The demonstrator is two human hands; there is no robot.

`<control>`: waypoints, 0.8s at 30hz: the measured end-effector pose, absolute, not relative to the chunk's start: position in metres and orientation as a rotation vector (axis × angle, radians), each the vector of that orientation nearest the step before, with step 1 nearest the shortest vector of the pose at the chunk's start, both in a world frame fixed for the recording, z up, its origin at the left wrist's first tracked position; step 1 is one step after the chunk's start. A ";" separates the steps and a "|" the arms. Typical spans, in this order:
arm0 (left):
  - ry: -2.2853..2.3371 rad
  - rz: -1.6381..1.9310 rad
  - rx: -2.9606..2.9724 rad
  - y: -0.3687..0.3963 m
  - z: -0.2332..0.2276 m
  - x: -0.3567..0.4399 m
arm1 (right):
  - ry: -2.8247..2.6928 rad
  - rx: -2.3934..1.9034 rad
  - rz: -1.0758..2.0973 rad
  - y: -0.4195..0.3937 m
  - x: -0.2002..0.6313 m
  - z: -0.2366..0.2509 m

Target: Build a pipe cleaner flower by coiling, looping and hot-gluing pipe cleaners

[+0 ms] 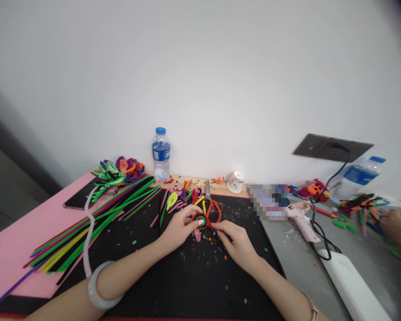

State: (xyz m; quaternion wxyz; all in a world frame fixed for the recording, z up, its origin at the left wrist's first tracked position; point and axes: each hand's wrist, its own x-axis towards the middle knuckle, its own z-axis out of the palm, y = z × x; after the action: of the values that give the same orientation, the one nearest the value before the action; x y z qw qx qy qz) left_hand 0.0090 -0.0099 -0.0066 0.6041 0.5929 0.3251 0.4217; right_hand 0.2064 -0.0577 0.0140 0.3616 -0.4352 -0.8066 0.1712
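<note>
**Red-and-green coil [203, 217], held between two hands over a black mat [180, 285]**

Coil: small, round, red at the rim, green within; found near the middle of the mat. Whether it is lifted or rested cannot be told.

Left hand [180, 226]: thumb and fingers are closed on the coil, presumably so that its turns are kept from slackening.

Right hand [236, 244]: thumb and forefinger are brought together on a red strand [209, 223] at the coil's right side, apparently to guide it.

Scissors [207, 191]: laid just beyond the hands, blades toward the wall [200, 89], red handles nearer the fingers, seemingly for quick reach.

Stem bundle [96, 225]: spread at left across the pink sheet [6, 249] and mat, probably kept aside from the working spot.

Bottle [161, 156] and paper cup [235, 183]: stood by the wall, the cup bottom up, likely out of elbow range.

Edges and room: the rear is bounded by the wall. Past the mat's right edge are set a glue gun [304, 224] and power strip [354, 283]; another person's hand [399, 227] is seen well apart. Widest room is offered between the forearms, where small scraps are strewn.
</note>
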 end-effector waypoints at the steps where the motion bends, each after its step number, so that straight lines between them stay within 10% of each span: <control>1: 0.751 0.975 1.375 -0.010 -0.007 0.009 | -2.079 -1.123 0.445 -0.058 0.206 0.014; 24: 0.729 0.966 1.367 -0.011 -0.004 0.009 | -2.076 -1.112 0.441 -0.058 0.205 0.016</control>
State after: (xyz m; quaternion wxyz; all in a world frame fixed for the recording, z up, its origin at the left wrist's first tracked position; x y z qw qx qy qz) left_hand 0.0088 -0.0106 -0.0040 0.6115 0.5925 0.3162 0.4185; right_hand 0.2051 -0.0584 0.0158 0.3645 -0.4322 -0.8069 0.1713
